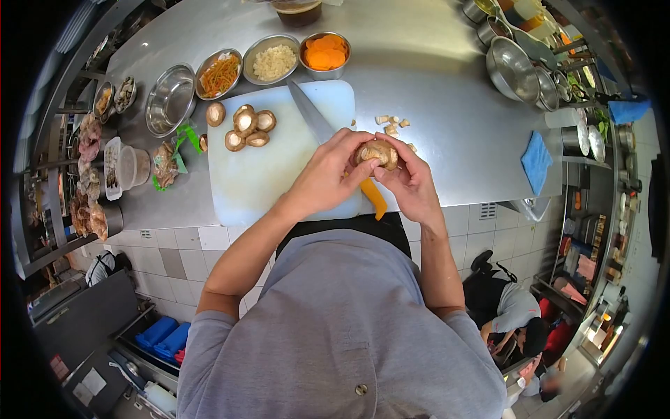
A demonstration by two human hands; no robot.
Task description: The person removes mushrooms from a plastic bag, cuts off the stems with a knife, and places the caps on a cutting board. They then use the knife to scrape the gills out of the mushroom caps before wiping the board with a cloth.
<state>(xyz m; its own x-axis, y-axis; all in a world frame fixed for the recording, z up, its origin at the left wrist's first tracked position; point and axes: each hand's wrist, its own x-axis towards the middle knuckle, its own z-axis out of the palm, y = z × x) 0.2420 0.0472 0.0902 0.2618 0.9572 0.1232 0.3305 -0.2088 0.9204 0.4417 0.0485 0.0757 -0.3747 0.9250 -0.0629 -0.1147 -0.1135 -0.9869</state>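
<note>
Both hands hold a brown mushroom [377,153] above the right edge of a white cutting board [279,178]. My left hand [331,171] closes on its left side, and my right hand [413,178] grips it from the right, thumbs close together. Beneath the hands lies a knife, its blade [310,112] pointing to the back left and its yellow handle [374,199] toward me. Several mushrooms [246,120] rest at the board's upper left. Cut-off mushroom stems [391,126] are scattered on the steel table just beyond my right hand.
Along the back stand bowls of shredded orange-brown food [219,75], chopped pale pieces [273,63] and orange slices [325,53], beside an empty steel bowl [170,101]. A plastic bag [165,166] lies left. A blue cloth [536,163] is at right; another person [513,307] is behind, right.
</note>
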